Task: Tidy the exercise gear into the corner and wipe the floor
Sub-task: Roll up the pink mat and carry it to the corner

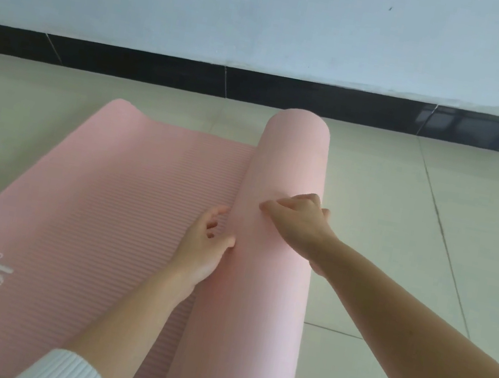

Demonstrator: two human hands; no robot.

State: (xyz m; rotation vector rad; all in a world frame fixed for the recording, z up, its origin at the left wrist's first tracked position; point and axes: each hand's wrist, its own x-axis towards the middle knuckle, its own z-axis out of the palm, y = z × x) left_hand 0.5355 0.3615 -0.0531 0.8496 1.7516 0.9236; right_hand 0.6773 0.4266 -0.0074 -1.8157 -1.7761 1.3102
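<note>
A pink ribbed exercise mat lies partly unrolled on the floor, with "361°" printed near its left edge. Its right part is wound into a thick roll that runs from the bottom of the view toward the wall. My left hand presses against the roll's left side where it meets the flat part, fingers spread. My right hand lies over the top of the roll, fingers curled around its right side.
Pale floor tiles stretch to the right of the roll and beyond the mat. A black skirting strip runs along the foot of a white wall just behind the mat's far end.
</note>
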